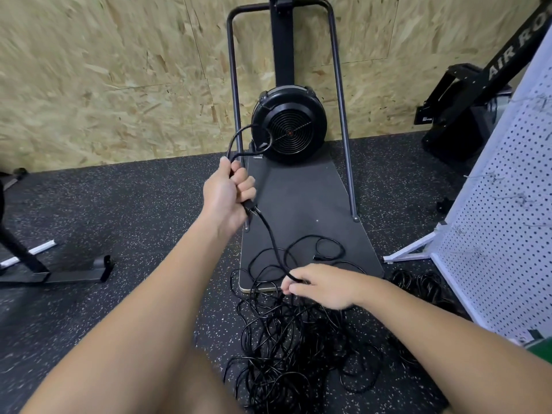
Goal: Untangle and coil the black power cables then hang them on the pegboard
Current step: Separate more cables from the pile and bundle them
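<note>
Left hand fisted round a black cable, small loop sticking up above it, plug at the fist's lower edge. Right hand pinches the same cable lower down. Below, I see the tangled cable pile on the floor; white pegboard at right

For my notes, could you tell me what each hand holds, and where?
Left hand grips a black cable near its plug end; right hand pinches it lower down.
</note>
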The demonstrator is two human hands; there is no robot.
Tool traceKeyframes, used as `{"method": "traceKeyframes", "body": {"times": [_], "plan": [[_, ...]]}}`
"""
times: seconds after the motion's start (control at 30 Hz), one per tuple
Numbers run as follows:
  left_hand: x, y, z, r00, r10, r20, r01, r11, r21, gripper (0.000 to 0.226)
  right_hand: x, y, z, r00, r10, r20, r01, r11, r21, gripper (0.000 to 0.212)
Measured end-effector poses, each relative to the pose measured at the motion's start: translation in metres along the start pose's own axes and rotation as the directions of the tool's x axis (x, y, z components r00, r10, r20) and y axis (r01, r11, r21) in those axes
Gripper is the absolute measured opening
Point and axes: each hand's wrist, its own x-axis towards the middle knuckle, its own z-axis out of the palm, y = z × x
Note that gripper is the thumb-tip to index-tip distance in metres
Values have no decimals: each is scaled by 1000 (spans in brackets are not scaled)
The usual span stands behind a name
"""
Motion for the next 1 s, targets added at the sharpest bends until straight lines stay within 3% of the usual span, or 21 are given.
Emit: {"method": "traceKeyframes", "body": {"times": [0.23, 0.33, 0.43, 0.53, 0.63, 0.7, 0.77, 0.83, 0.93, 1.0], "plan": [[-9, 31, -24, 991, 103, -87, -95, 991, 93, 41, -31, 15, -31, 993, 80, -90, -78, 997, 21, 40], [-19, 21, -30, 991, 115, -75, -89, 954, 285, 35, -44, 13, -47, 971, 17, -238, -40, 995, -91, 44], [-31, 1, -28, 993, 119, 26, -115, 836, 536, 20, -56, -19, -48, 965, -135, -224, 114, 988, -105, 29], [-42, -18, -21, 987, 55, 149, -137, 772, 621, 18, -58, -51, -45, 931, -241, -274, 260, 965, 35, 20], [-53, -32, -11, 975, -24, 221, -133, 732, 668, 23, -54, -63, -50, 872, -228, -432, 315, 939, 140, 20], [-62, -39, -5, 966, -95, 241, -110, 693, 712, 39, -50, -65, -57, 826, -198, -528, 339, 923, 184, 22], [-69, -42, -1, 950, -201, 238, -60, 631, 774, 70, -45, -64, -61, 791, -170, -587, 354, 910, 214, 24], [-75, -43, 0, 903, -314, 294, -33, 630, 776, 83, -40, -62, -62, 760, -154, -631, 342, 921, 187, 27], [-80, -42, -2, 798, -405, 445, -65, 677, 733, 65, -36, -58, -68, 666, -93, -740, 361, 909, 209, 27], [-84, -45, -2, 800, -401, 447, -56, 691, 720, 38, -34, -52, -73, 614, -33, -788, 345, 910, 231, 21]]}}
